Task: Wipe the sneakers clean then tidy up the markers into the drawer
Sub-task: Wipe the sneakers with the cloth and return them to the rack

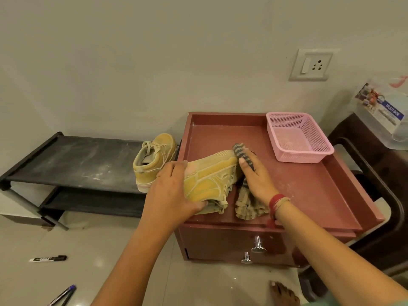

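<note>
Yellow sneaker (212, 177) is being held on its side on the maroon cabinet top (309, 184), heel end being gripped by the left hand (172, 191) so the toe is being steadied; striped cloth (242, 151) is being gripped by the right hand (254, 175) and pressed against that toe. Second sneaker (154, 160) is sitting on the black shoe rack (77, 160), likely queued; black marker (47, 258) and blue marker (64, 294) are lying on the floor, well apart from the drawer (220, 241); tidying judged not yet begun.

Head-worn wide-angle view, facing forward and down, close above drawer cabinet (309, 184)
</note>
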